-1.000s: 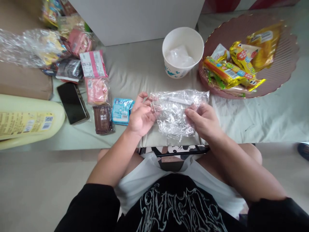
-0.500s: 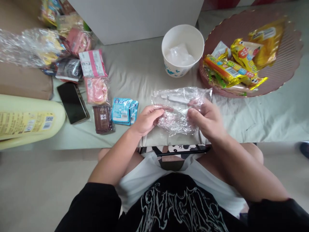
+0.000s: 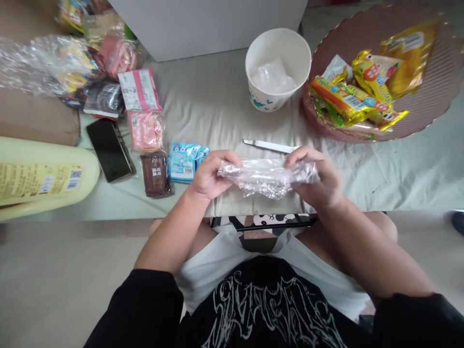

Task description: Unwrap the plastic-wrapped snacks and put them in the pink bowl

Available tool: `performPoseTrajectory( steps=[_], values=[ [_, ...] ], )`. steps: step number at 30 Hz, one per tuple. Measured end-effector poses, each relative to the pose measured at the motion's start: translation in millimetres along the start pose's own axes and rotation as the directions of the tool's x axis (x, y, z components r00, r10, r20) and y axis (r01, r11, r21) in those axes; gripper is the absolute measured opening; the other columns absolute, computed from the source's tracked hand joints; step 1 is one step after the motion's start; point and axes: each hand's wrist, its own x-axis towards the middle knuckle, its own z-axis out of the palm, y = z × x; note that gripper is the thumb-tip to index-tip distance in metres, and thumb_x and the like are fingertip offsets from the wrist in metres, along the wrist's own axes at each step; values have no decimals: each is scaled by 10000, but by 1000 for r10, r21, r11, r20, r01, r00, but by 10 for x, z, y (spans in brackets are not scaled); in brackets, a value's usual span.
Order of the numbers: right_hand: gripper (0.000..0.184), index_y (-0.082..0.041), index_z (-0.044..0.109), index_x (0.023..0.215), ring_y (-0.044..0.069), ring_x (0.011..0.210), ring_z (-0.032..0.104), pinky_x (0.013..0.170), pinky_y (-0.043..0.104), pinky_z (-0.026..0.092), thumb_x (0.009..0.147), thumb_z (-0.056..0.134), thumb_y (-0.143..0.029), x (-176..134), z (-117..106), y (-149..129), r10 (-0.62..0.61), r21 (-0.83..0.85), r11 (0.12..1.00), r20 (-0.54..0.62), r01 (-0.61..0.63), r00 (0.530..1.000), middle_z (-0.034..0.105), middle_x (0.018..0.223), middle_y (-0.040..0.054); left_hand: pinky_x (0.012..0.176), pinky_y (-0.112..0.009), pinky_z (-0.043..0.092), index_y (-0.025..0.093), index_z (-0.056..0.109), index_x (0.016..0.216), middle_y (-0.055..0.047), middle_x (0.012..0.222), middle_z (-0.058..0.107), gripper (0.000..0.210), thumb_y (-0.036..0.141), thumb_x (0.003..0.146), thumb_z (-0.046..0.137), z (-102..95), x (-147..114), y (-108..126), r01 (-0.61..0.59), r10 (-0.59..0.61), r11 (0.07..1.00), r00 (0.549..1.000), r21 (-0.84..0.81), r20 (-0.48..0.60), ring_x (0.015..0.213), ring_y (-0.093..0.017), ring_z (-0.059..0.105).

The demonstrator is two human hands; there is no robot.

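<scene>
A crumpled clear plastic bag (image 3: 263,175) is stretched between my two hands, just above the front of the cloth-covered table. My left hand (image 3: 213,175) grips its left end, fingers curled over the plastic. At the other end my right hand (image 3: 315,176) is closed on the bag, thumb and fingers pinching it. Behind the bag lies a white-handled knife (image 3: 271,146), its right end partly hidden by my right hand. Just left of my left hand are blue snack packets (image 3: 184,162) and a brown packet (image 3: 155,176).
A paper tub (image 3: 266,101) holding crumpled plastic stands behind. At right is a pink ribbed basket (image 3: 427,113) with yellow snack packets. On the left lie a phone (image 3: 110,150), a pale yellow bottle (image 3: 47,176), pink packets (image 3: 145,130) and a cardboard box (image 3: 39,121).
The plastic bag has been folded down into a narrow strip, uncovering the knife behind it. My hands have moved slightly apart, and both have shifted their grip over its ends.
</scene>
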Motion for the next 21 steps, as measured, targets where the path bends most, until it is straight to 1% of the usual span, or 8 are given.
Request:
performPoseTrajectory(
  steps=[4,7,9,11,13,17,19,21],
  values=[
    [593,-246,623,656,179,579,525,526,360,443,953,418,-717,8,-44,-7,58,42,997,61,-60,996,565,636,36,468,-316,470,195,715,587,-71,569,679,625,730,857,537,-86,-5,65,-77,83,962,996,262,-12,512,-170,621],
    [441,-226,508,632,115,552,413,512,295,369,914,664,-526,-2,-35,-1,169,-98,981,33,-165,985,474,613,-21,498,-272,422,190,755,670,-46,616,702,406,525,873,648,-100,-36,109,-132,133,846,990,517,37,537,-124,582],
    [328,-242,504,779,96,546,381,498,265,341,817,806,-364,-3,-19,19,156,-152,976,-18,-156,988,445,643,-62,500,-242,400,189,748,757,-20,689,711,156,331,806,707,-78,-55,122,-124,128,779,991,615,38,559,-103,562],
    [394,-281,495,984,100,536,417,490,254,366,785,831,-330,4,-6,44,93,-90,991,-42,-96,995,455,678,-85,512,-224,408,192,710,813,-5,759,703,80,236,746,707,-54,-62,111,-113,152,752,988,649,-4,592,-96,563],
    [473,-303,471,1096,112,553,480,518,259,422,790,828,-354,11,5,59,86,16,996,-40,-85,995,497,709,-87,535,-219,436,196,674,850,0,798,687,132,205,722,702,-49,-55,76,-119,185,769,982,628,-41,625,-97,576],
    [368,-245,532,897,109,599,509,557,269,428,780,834,-420,-3,50,44,250,85,963,68,-255,966,551,726,-56,579,-233,478,222,646,963,2,850,656,209,207,761,701,-116,-28,-15,-150,229,829,970,539,-82,665,-103,592],
    [353,-230,494,757,99,568,452,539,264,380,812,789,-415,-22,84,27,259,62,962,84,-265,962,486,655,-64,630,-247,510,251,632,1059,-14,986,663,297,244,777,727,-153,-26,-42,-218,323,801,941,557,-97,741,-113,622],
    [357,-229,433,680,105,578,447,564,273,385,845,726,-351,-42,115,5,170,-13,985,9,-170,985,472,643,-57,699,-266,538,272,612,1104,-30,1096,642,314,288,816,734,-156,-43,-62,-316,510,708,847,632,-148,845,-132,644]
  ],
)
